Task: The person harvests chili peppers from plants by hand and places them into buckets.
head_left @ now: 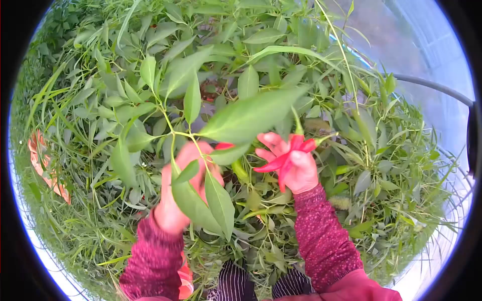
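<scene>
Several red chili peppers (282, 162) are in my right hand (303, 170), its fingers closed around them. Green stems stick out at the top and right of this bunch. To its left, my left hand (170, 200) is among the foliage, blurred and partly covered by a leafy pepper branch (173, 131). Its fingers are too hidden to show whether they grip anything. Another red pepper (225, 146) shows partly behind a leaf, close to the left fingertips. A green pepper (240, 171) hangs between the two hands.
Dense pepper plants and long grass surround both hands. A red container (185, 277) is partly visible low down, beside my left sleeve. An orange-red object (46, 168) lies in the greenery at far left. On the right are clear plastic sheeting (416, 45) and a dark hose (434, 86).
</scene>
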Tool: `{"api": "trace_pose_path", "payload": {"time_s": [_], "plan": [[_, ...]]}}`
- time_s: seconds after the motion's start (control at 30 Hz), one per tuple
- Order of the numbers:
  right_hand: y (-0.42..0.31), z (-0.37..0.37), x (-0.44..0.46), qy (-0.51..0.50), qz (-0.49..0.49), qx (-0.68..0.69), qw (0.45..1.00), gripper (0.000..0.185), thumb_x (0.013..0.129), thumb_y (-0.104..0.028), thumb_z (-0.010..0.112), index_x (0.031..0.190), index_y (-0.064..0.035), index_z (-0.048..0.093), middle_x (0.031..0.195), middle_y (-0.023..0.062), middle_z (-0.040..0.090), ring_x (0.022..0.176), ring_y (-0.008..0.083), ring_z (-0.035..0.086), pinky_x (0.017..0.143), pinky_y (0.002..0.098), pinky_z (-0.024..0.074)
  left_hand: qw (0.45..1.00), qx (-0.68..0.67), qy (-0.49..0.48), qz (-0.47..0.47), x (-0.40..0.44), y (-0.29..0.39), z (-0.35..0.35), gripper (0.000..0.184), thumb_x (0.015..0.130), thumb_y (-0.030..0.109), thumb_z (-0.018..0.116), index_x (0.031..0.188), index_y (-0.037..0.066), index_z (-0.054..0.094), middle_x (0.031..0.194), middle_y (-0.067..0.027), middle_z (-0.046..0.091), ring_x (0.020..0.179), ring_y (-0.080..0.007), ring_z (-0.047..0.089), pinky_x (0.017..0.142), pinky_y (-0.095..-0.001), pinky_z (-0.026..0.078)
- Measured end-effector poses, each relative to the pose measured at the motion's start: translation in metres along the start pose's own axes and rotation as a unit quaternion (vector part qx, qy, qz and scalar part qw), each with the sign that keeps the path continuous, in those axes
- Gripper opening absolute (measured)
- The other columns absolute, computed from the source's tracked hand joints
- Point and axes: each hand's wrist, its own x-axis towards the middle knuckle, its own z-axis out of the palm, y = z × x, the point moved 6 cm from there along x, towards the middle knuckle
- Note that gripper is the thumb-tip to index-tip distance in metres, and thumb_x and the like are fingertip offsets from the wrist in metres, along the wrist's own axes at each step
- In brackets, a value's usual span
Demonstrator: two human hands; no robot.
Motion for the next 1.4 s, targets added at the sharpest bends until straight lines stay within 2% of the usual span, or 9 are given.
{"api": "trace_pose_path", "payload": {"time_s": [0.17, 0.23, 0.37, 0.63, 0.83, 0.93, 1.1, 1.2, 1.4], "plan": [[-0.002, 0.033, -0.005, -0.018, 0.161, -0.242, 0.957, 0.016, 0.082, -0.009, 0.061, 0.095, -0.0012, 0.056, 0.119, 0.0167, 0.059, 0.109, 0.0270, 0.059, 0.086, 0.0350, 0.0494, 0.966, -0.201, -0.093, -0.133, -0.029, 0.007, 0.017, 0.017, 0.078, -0.006, 0.059, 0.087, 0.006, 0.052, 0.074, -0.0026, 0.055, 0.072, -0.0136, 0.058, 0.060, -0.0280, 0.049], [0.008, 0.045, -0.005, -0.084, 0.179, -0.248, 0.948, 0.016, 0.083, -0.001, 0.060, 0.097, -0.0016, 0.053, 0.116, 0.0127, 0.060, 0.105, 0.0206, 0.060, 0.084, 0.0320, 0.0494, 0.989, -0.144, -0.008, -0.003, -0.027, 0.013, 0.012, 0.010, 0.086, 0.003, 0.056, 0.095, 0.006, 0.054, 0.071, 0.0005, 0.053, 0.064, -0.0099, 0.055, 0.054, -0.0226, 0.045], [0.022, 0.043, -0.006, -0.135, 0.163, -0.257, 0.943, 0.020, 0.084, 0.001, 0.060, 0.102, -0.0037, 0.052, 0.114, 0.0101, 0.061, 0.103, 0.0174, 0.060, 0.086, 0.0324, 0.0488, 0.799, -0.496, 0.084, -0.328, -0.027, -0.015, 0.038, 0.010, 0.085, 0.001, 0.063, 0.094, 0.002, 0.060, 0.067, 0.0019, 0.059, 0.057, -0.0067, 0.055, 0.050, -0.0199, 0.044], [0.051, -0.025, -0.041, 0.081, 0.155, -0.180, 0.968, 0.045, 0.079, -0.001, 0.065, 0.120, -0.0054, 0.048, 0.112, 0.0045, 0.057, 0.104, 0.0165, 0.056, 0.090, 0.0327, 0.0469, 0.739, -0.584, 0.252, -0.222, -0.028, -0.051, 0.127, 0.018, 0.085, -0.004, 0.060, 0.100, 0.005, 0.058, 0.079, 0.0022, 0.061, 0.059, -0.0045, 0.052, 0.052, -0.0180, 0.042], [0.076, -0.024, -0.043, 0.107, 0.203, -0.201, 0.952, 0.045, 0.079, 0.004, 0.063, 0.120, -0.0061, 0.048, 0.107, 0.0043, 0.059, 0.099, 0.0172, 0.059, 0.086, 0.0324, 0.0497, 0.771, -0.524, 0.256, -0.255, -0.038, -0.079, 0.128, 0.003, 0.087, 0.002, 0.060, 0.090, 0.003, 0.059, 0.078, 0.0040, 0.057, 0.069, -0.0022, 0.050, 0.062, -0.0189, 0.044], [0.082, -0.030, -0.050, 0.132, 0.265, -0.214, 0.931, 0.041, 0.079, 0.004, 0.063, 0.117, -0.0047, 0.050, 0.100, 0.0076, 0.062, 0.088, 0.0208, 0.063, 0.079, 0.0355, 0.0529, 0.890, -0.340, 0.232, -0.197, -0.054, -0.096, 0.064, 0.014, 0.086, 0.013, 0.063, 0.094, 0.001, 0.061, 0.084, -0.0035, 0.061, 0.077, -0.0111, 0.057, 0.070, -0.0262, 0.048], [0.079, -0.039, -0.063, 0.112, 0.317, -0.300, 0.893, 0.040, 0.077, -0.001, 0.064, 0.115, -0.0038, 0.051, 0.094, 0.0107, 0.064, 0.080, 0.0211, 0.064, 0.074, 0.0332, 0.0536, 0.884, 0.380, 0.151, -0.224, -0.136, -0.177, -0.019, 0.036, 0.082, 0.022, 0.062, 0.112, 0.004, 0.054, 0.105, -0.0172, 0.058, 0.091, -0.0366, 0.059, 0.078, -0.0444, 0.048], [0.074, -0.046, -0.065, 0.113, 0.315, -0.308, 0.890, 0.041, 0.080, 0.001, 0.063, 0.119, -0.0044, 0.052, 0.097, 0.0110, 0.065, 0.083, 0.0205, 0.064, 0.077, 0.0336, 0.0531, 0.833, 0.280, -0.082, -0.470, -0.214, -0.226, 0.011, 0.050, 0.089, 0.038, 0.054, 0.124, 0.004, 0.045, 0.109, -0.0212, 0.058, 0.100, -0.0380, 0.059, 0.081, -0.0447, 0.049], [0.073, -0.034, -0.060, 0.075, 0.309, -0.336, 0.887, 0.038, 0.081, 0.001, 0.063, 0.118, -0.0037, 0.052, 0.099, 0.0117, 0.064, 0.083, 0.0211, 0.064, 0.078, 0.0338, 0.0528, 0.885, 0.108, -0.055, -0.450, -0.287, -0.201, 0.133, 0.033, 0.093, 0.027, 0.046, 0.109, 0.000, 0.054, 0.082, -0.0179, 0.066, 0.078, -0.0335, 0.066, 0.071, -0.0420, 0.054]]}}
